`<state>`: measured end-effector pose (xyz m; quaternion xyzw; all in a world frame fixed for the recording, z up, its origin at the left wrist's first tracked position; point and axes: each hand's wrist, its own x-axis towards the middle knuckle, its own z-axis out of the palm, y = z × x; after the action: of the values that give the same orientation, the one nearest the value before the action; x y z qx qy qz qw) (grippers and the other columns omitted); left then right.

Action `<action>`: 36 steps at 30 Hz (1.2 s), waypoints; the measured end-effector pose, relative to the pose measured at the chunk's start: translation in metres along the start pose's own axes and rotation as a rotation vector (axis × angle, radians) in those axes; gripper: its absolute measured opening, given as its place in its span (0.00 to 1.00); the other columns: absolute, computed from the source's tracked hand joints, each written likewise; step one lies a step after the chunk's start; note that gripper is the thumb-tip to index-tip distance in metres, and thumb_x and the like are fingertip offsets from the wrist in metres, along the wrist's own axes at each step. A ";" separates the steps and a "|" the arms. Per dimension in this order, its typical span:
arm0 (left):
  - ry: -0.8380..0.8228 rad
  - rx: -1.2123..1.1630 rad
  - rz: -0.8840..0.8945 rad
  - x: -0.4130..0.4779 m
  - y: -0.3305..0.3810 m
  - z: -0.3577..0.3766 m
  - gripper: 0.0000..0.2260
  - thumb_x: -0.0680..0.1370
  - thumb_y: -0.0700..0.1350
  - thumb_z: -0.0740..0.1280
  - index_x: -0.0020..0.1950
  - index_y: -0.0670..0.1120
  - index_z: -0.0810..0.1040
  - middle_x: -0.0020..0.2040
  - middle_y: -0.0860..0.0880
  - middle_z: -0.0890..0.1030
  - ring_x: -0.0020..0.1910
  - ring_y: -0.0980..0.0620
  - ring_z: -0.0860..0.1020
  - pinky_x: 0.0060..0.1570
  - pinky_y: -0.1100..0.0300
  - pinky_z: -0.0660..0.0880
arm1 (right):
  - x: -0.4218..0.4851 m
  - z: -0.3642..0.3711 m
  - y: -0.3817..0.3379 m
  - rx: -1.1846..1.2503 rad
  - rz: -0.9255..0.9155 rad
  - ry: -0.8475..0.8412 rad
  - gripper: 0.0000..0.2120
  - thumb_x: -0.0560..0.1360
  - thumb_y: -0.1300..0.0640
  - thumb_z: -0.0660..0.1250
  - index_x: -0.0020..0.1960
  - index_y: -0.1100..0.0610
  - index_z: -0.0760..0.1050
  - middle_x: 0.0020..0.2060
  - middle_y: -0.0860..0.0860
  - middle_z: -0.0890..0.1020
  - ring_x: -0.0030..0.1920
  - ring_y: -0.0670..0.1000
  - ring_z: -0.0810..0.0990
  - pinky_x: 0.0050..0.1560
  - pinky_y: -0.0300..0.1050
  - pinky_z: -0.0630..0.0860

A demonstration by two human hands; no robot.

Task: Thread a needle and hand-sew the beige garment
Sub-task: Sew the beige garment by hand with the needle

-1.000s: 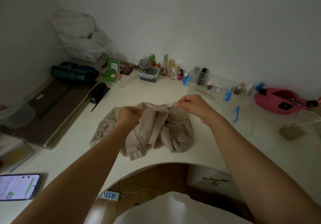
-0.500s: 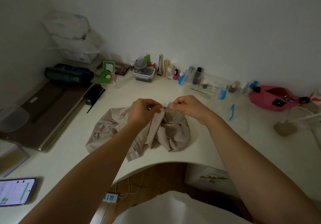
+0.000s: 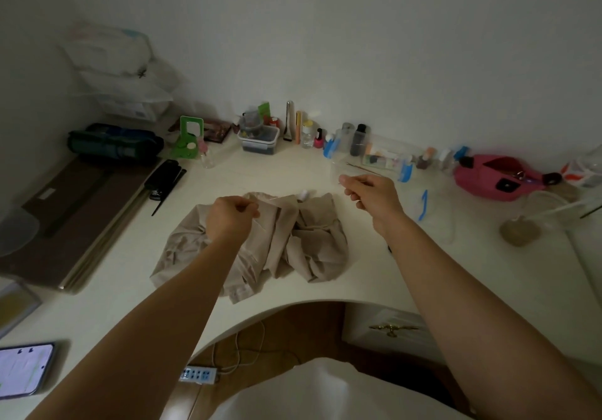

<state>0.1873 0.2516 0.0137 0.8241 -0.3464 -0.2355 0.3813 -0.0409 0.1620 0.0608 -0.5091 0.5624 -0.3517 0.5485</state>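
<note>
Down on the floor, a power strip shows under the curved edge of the desk, and a lit phone lies at the near left. Mid-desk now: the beige garment, crumpled in a heap. Over it the left hand, fingers curled, pinches a pale thread that runs toward the right hand, raised past the garment's far right corner, fingertips pinched on the other end. The needle is too small to make out. A white spool sits at the garment's far edge. Along the wall, a green mirror stand and a pink pouch
</note>
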 end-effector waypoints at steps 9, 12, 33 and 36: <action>-0.413 0.062 0.069 -0.008 -0.011 0.005 0.07 0.74 0.43 0.73 0.51 0.45 0.83 0.44 0.49 0.84 0.42 0.53 0.80 0.51 0.57 0.79 | 0.006 0.031 -0.014 0.550 0.060 0.020 0.04 0.76 0.61 0.70 0.50 0.60 0.80 0.42 0.52 0.86 0.28 0.42 0.71 0.27 0.32 0.67; -0.387 0.161 0.109 -0.002 -0.024 -0.003 0.11 0.75 0.41 0.70 0.58 0.46 0.81 0.49 0.51 0.81 0.44 0.56 0.78 0.45 0.66 0.74 | 0.011 0.047 -0.013 0.438 0.004 -0.008 0.04 0.77 0.59 0.70 0.49 0.59 0.81 0.39 0.50 0.86 0.26 0.42 0.68 0.27 0.31 0.66; -0.146 0.203 0.053 0.048 -0.059 -0.034 0.24 0.74 0.43 0.71 0.69 0.50 0.70 0.65 0.50 0.74 0.64 0.49 0.70 0.56 0.60 0.65 | 0.063 0.182 0.033 -0.768 -0.143 -0.544 0.11 0.78 0.56 0.67 0.60 0.57 0.79 0.60 0.53 0.81 0.61 0.53 0.78 0.63 0.48 0.73; -0.259 0.139 0.058 0.054 -0.060 -0.028 0.26 0.73 0.45 0.73 0.69 0.53 0.70 0.62 0.50 0.76 0.65 0.47 0.70 0.64 0.51 0.69 | 0.063 0.179 0.035 -0.790 -0.160 -0.496 0.06 0.78 0.55 0.67 0.51 0.56 0.80 0.51 0.52 0.83 0.53 0.52 0.80 0.56 0.47 0.76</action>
<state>0.2643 0.2518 -0.0238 0.8008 -0.4318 -0.3044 0.2821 0.1344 0.1385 -0.0158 -0.7891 0.4641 -0.0197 0.4018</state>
